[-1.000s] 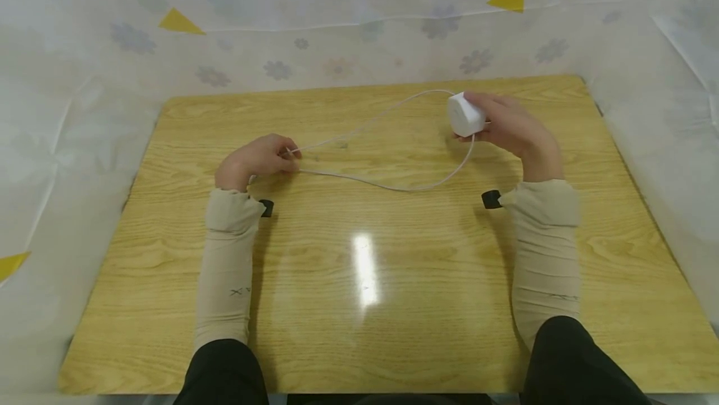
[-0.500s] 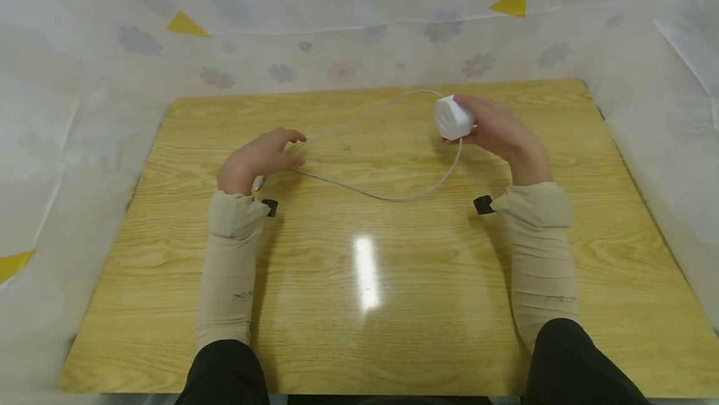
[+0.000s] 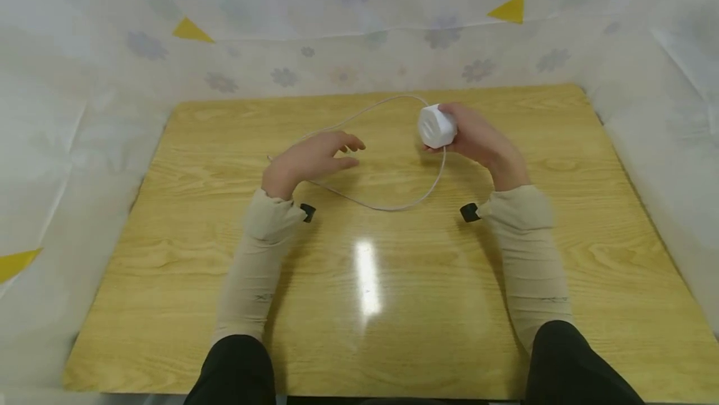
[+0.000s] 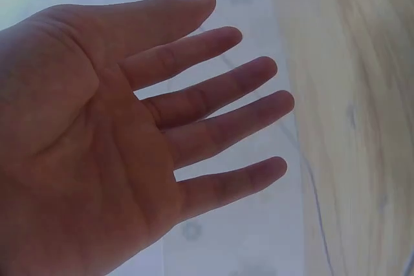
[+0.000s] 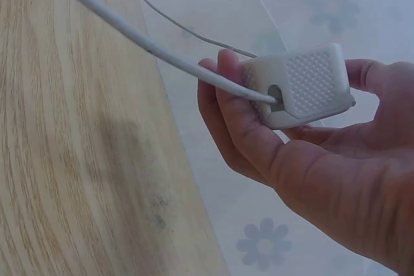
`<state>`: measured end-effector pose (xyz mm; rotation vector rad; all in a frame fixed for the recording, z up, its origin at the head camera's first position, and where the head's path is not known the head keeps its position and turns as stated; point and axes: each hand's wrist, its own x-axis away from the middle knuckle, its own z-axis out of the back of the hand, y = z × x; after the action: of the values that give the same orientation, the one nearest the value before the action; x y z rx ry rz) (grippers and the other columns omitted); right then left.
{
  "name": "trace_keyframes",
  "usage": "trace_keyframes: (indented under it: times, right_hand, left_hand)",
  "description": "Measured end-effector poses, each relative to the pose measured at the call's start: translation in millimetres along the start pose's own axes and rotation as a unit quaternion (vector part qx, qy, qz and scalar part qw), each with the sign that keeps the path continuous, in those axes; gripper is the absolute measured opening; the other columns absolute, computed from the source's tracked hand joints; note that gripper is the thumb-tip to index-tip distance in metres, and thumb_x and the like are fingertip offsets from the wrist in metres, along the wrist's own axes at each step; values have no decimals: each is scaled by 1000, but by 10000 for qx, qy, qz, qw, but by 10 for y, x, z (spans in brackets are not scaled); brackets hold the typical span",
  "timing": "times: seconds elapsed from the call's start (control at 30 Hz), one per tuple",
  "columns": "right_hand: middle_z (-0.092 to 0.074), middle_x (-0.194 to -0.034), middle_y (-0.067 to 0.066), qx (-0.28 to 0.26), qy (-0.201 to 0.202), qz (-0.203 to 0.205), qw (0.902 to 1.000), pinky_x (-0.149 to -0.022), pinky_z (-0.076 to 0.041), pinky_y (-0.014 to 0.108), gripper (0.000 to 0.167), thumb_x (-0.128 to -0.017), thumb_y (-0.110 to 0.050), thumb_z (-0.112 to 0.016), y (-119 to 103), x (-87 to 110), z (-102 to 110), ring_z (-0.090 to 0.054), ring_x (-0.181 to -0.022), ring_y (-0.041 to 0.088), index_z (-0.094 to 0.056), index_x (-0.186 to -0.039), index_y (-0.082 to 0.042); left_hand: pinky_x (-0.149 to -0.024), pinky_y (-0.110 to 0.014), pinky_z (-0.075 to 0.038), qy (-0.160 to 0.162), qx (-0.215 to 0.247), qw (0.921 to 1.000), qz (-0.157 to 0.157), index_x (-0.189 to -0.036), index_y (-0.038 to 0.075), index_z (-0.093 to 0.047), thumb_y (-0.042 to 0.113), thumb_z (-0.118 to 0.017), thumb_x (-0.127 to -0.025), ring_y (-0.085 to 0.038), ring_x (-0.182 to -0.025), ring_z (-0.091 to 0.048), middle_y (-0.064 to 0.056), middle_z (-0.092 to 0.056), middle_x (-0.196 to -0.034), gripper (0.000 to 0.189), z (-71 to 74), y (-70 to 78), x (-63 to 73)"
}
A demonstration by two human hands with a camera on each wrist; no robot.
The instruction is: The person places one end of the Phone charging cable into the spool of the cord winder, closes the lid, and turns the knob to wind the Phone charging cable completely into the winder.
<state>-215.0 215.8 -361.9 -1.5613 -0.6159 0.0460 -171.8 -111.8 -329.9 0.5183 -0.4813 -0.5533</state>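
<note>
"Grip on the right (image 3: 477, 136), what has it got?"

"White block (image 3: 436, 126), grasped with curled fingers at its sides. Toward the far part of the desk (image 3: 427, 305); looks lifted clear of the wood."

"Handling?"

"Light, I'd judge, with a firm shell, probably plastic. Dimpled side should resist slipping; the smoother parts less so. Best held by the sides, clear of the recess (image 5: 277, 95) where the cord goes in."

"And the cord (image 3: 387, 209)?"

"White, in easy curves, so likely limp rather than stiff. A hard tug at the recess might strain it. Loops across toward the left grip (image 3: 313, 160)."

"Which holds?"

"Nothing: fingers apart, palm bare in the left wrist view. Over the loop's left end; can't tell if the back of it brushes the cord."

"Beyond?"

"Floral sheeting (image 3: 342, 62) behind the desk, yellow triangles (image 3: 508, 10) on it."
</note>
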Motion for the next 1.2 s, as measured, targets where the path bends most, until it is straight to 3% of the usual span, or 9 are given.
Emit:
trace_keyframes:
  times: [0.13,0.23,0.37,0.5,0.77,0.87,1.03,1.2]
  right_hand:
    - [-54,-115,12,-134,-114,29,9998,-86,-61,40,36,-114,-32,-31,16,-48,-49,-70,-94,31,-44,-134,-4]
    - [-55,-116,13,-277,-267,-10,9993,-89,-62,41,38,-113,-31,-28,37,-69,-106,-72,-92,31,-43,-134,-4]
    - [-53,-122,15,-464,-544,-98,9974,-95,-61,43,41,-112,-31,-24,70,-82,-198,-71,-97,33,-41,-138,-5]
    - [-52,-125,15,-431,-698,-92,9966,-94,-61,42,44,-111,-32,-21,88,-76,-251,-70,-103,35,-40,-140,-5]
    - [-43,-137,15,-1189,-1254,-128,9849,-98,-58,47,46,-109,-24,-13,97,-99,-357,-60,-114,30,-36,-145,-7]
    - [-44,-136,13,-1424,-1425,-15,9795,-93,-58,45,45,-111,-24,-13,120,-113,-379,-60,-113,28,-36,-145,-7]
    - [-55,-123,6,-1599,-1062,49,9814,-83,-58,36,42,-116,-38,-21,172,-182,-463,-62,-101,20,-42,-138,-9]
    - [-56,-119,4,-1707,-698,135,9828,-77,-55,32,40,-116,-37,-23,222,-238,-572,-60,-92,15,-45,-135,-8]
  left_hand:
    - [-120,-48,-42,-86,-114,9993,-344,-154,7,-51,25,-56,-111,-33,-144,-52,-15,-56,-155,46,-77,162,-190]
    - [-118,-47,-44,108,-155,9975,-677,-155,9,-49,23,-55,-111,-31,-139,-56,-14,-58,-151,46,-136,262,-341]
    - [-108,-42,-50,652,-250,9923,-1026,-153,13,-51,20,-55,-111,-26,-124,-62,-12,-65,-137,43,-236,331,-496]
    - [-94,-38,-52,1231,-427,9848,-1148,-148,16,-56,21,-56,-111,-21,-107,-63,-7,-66,-120,38,-328,357,-566]
    - [-83,-33,-53,1967,-701,9683,-1371,-130,14,-68,23,-62,-108,-17,-97,-63,-4,-64,-112,24,-407,357,-614]
    - [-81,-31,-52,2387,-882,9538,-1599,-123,14,-72,22,-67,-106,-16,-93,-61,-3,-64,-108,20,-424,329,-626]
    - [-79,-33,-51,2883,-1382,9271,-1955,-119,11,-75,21,-69,-104,-19,-86,-60,-6,-65,-104,19,-432,298,-636]
    - [-79,-37,-50,3380,-2273,8890,-2091,-115,12,-76,24,-70,-103,-21,-87,-61,-6,-65,-100,18,-456,245,-654]
